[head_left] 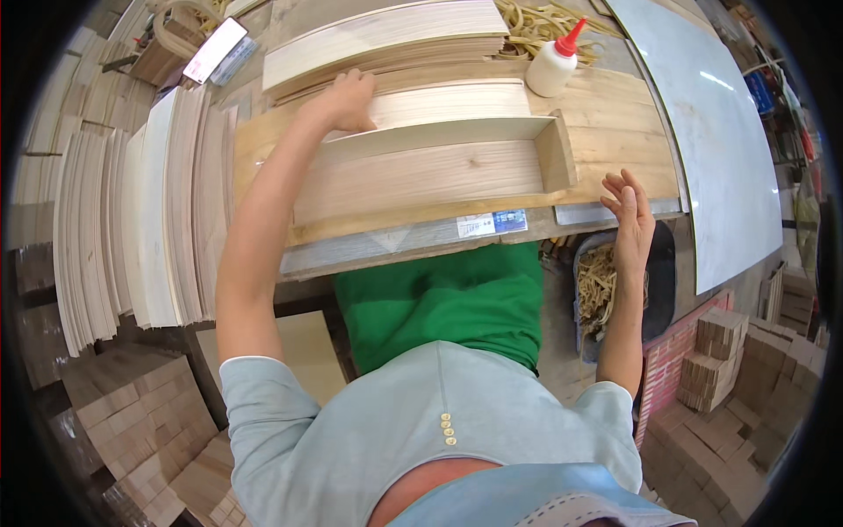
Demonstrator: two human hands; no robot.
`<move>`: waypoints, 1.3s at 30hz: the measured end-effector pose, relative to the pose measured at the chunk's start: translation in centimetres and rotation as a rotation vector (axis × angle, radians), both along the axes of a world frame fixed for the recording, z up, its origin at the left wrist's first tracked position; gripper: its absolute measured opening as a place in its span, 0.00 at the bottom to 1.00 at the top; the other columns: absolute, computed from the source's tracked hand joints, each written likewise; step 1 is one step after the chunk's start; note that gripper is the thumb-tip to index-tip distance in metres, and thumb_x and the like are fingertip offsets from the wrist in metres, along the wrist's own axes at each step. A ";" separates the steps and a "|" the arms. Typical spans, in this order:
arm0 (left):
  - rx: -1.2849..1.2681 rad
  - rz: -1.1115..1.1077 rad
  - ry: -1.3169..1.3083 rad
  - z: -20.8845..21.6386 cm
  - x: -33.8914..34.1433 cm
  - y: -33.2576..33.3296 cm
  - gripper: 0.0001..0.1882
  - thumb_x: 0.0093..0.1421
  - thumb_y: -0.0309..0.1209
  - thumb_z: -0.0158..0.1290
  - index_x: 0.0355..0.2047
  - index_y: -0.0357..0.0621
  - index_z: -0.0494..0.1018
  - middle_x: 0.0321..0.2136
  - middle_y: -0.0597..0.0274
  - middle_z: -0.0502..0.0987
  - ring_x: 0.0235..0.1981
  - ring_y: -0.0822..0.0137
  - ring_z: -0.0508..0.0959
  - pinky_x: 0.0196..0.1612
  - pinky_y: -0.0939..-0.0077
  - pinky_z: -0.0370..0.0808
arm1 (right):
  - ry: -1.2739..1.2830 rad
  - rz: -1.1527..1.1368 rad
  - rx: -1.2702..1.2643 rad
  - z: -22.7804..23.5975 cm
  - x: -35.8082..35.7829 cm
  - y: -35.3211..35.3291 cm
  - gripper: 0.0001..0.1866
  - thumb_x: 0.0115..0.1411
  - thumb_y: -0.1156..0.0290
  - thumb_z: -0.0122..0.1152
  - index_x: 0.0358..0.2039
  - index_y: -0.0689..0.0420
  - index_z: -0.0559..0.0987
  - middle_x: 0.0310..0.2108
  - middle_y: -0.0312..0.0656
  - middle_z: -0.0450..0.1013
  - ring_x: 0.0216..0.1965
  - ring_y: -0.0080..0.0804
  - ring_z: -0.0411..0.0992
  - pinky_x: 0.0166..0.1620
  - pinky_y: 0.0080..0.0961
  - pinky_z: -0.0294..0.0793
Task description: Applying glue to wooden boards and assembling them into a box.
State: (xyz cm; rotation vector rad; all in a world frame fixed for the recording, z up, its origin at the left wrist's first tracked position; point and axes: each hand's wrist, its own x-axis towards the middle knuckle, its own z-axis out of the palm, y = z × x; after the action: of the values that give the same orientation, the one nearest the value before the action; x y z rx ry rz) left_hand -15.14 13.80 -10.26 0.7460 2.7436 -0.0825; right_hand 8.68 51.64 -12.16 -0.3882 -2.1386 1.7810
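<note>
A long pale wooden frame lies in front of me on a wooden work board (619, 132). It has a flat panel (413, 180), an upright thin side strip (448, 133) along its far edge and a short end block (555, 156) at the right. Just behind it lie several thin wooden boards (457, 102). My left hand (344, 101) bends round the left end of these boards, thumb at their near edge; its fingertips are partly hidden. Off the frame's right end, my right hand (628, 206) hovers with fingers apart, holding nothing.
A white glue bottle (553, 70) with a red nozzle stands behind the end block. Further back is a stack of thin boards (386, 44); more boards (167, 202) stand at the left. A tub of shavings (599, 285) sits below right, near a grey metal sheet (702, 132).
</note>
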 end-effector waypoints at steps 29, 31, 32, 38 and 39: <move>2.388 0.258 -0.424 5.1 18.6 2.5 0.18 0.63 0.30 0.50 0.52 0.39 0.65 0.44 0.58 0.73 0.44 0.63 0.74 0.49 0.67 0.73 | -0.086 1.161 -0.316 7.7 -3.5 -16.1 0.61 0.38 0.53 0.75 0.66 0.60 0.49 0.60 0.49 0.58 0.61 0.41 0.58 0.63 0.35 0.53; 1.821 0.283 -0.050 6.4 21.7 1.1 0.22 0.59 0.31 0.54 0.52 0.40 0.66 0.47 0.57 0.71 0.46 0.62 0.73 0.49 0.67 0.72 | -0.045 1.025 0.086 8.2 -4.0 -13.2 0.60 0.35 0.52 0.75 0.66 0.58 0.52 0.60 0.49 0.59 0.60 0.41 0.60 0.62 0.34 0.55; 1.228 0.268 0.213 7.3 23.0 0.5 0.26 0.54 0.32 0.59 0.53 0.41 0.67 0.50 0.56 0.70 0.48 0.61 0.73 0.50 0.67 0.71 | -0.009 0.982 0.223 8.8 -4.2 -11.8 0.58 0.35 0.55 0.74 0.65 0.57 0.54 0.59 0.49 0.60 0.59 0.41 0.60 0.62 0.34 0.56; 0.443 -0.086 0.545 13.8 22.3 -1.2 0.43 0.35 0.35 0.69 0.56 0.53 0.67 0.62 0.56 0.59 0.62 0.53 0.59 0.60 0.61 0.59 | 0.074 0.791 0.894 13.0 -4.3 -8.3 0.53 0.32 0.64 0.72 0.63 0.54 0.59 0.58 0.52 0.61 0.59 0.46 0.60 0.61 0.36 0.59; 0.399 -0.097 0.450 13.7 20.5 -2.3 0.47 0.34 0.36 0.68 0.59 0.54 0.65 0.63 0.54 0.56 0.64 0.52 0.54 0.63 0.57 0.53 | 0.085 0.780 1.018 13.2 -4.4 -8.2 0.53 0.32 0.65 0.71 0.63 0.54 0.60 0.57 0.53 0.61 0.59 0.47 0.60 0.61 0.37 0.60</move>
State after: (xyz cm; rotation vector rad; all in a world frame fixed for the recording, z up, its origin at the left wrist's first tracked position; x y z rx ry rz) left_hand 5.40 11.50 3.42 1.0773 3.1948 0.3261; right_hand 4.28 43.43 1.02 0.8389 -2.9569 0.6592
